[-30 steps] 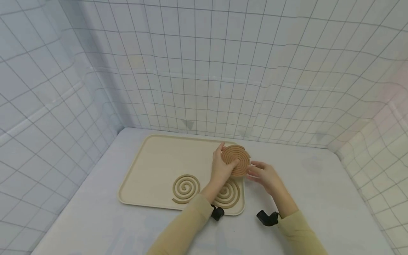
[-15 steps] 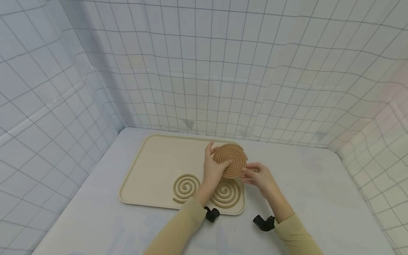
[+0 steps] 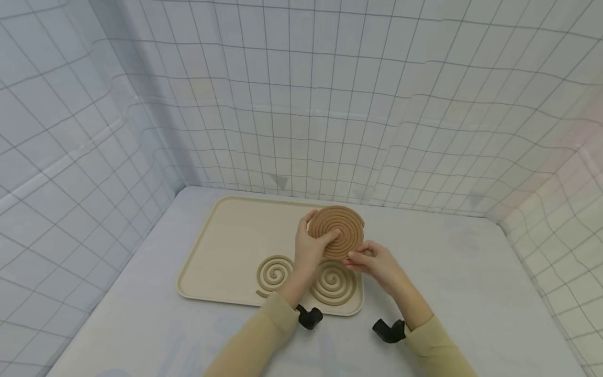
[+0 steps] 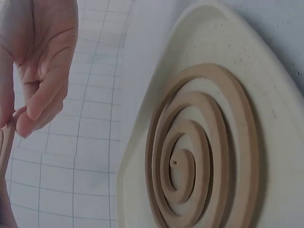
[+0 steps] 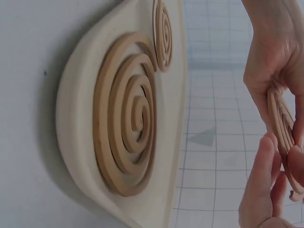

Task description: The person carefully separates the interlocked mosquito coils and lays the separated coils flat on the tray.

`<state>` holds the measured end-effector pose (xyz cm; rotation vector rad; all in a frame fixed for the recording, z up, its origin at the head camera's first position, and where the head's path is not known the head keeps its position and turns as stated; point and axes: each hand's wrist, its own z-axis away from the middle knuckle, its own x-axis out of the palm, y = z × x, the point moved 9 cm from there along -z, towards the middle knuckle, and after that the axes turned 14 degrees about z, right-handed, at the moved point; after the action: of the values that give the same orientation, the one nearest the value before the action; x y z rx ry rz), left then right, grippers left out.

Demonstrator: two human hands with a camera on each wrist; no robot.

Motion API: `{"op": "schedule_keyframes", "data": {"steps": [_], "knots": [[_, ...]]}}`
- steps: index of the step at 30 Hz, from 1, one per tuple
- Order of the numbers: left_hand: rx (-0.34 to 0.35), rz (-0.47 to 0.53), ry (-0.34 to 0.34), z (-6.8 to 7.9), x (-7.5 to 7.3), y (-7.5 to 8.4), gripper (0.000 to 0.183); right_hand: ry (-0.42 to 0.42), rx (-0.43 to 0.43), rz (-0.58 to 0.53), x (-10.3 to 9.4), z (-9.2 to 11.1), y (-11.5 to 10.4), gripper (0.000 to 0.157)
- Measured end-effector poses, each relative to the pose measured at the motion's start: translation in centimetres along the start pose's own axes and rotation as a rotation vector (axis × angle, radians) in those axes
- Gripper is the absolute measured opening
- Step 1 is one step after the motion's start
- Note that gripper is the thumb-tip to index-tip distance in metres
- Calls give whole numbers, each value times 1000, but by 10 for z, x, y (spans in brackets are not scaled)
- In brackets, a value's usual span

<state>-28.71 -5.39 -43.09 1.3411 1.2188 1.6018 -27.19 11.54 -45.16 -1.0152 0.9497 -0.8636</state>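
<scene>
A tan mosquito coil (image 3: 349, 222), its spiral turns packed tightly together, is held up over the right part of the tray (image 3: 226, 246). My left hand (image 3: 308, 254) grips it from the left, thumb across its centre and fingers behind. My right hand (image 3: 380, 267) pinches the coil's lower right edge; in the left wrist view, thumb and fingertips of the right hand (image 4: 47, 66) meet on the strip at the edge. Below, a loose single-spiral coil (image 3: 332, 279) lies near the tray's right corner. Another single coil (image 3: 274, 274) lies left of it, partly behind my left forearm.
The cream tray has a low raised rim and rests on a white-covered table (image 3: 452, 272). White grid-patterned sheets (image 3: 301, 104) enclose the table at the back and both sides. A black wrist-camera mount (image 3: 310, 317) juts from my left wrist, another mount (image 3: 389, 331) from my right.
Both hands have moved left with the packed coil, which now faces the camera more. My right fingers have closed on its lower right edge. The coils on the tray stay put.
</scene>
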Motion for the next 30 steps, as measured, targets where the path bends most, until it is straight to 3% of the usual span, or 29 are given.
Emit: {"op": "schedule_keyframes", "data": {"steps": [3, 6, 12, 17, 25, 30], "knots": [[8, -37, -46, 1, -1, 4, 72, 29, -37, 140, -9, -1, -9, 38], [11, -74, -102, 2, 0, 6, 71, 123, -85, 286, -23, -1, -23, 48], [6, -148, -179, 6, 2, 6, 67, 272, -216, 473, -35, 0, -52, 37], [7, -157, -192, 7, 1, 7, 65, 328, -223, 473, -35, -1, -54, 29], [-9, -66, -74, 8, -15, 7, 61, 376, -195, 356, -24, 0, -39, 26], [-5, -46, -67, 10, -18, 8, 49, 376, -156, 341, -16, 2, -30, 23]]}}
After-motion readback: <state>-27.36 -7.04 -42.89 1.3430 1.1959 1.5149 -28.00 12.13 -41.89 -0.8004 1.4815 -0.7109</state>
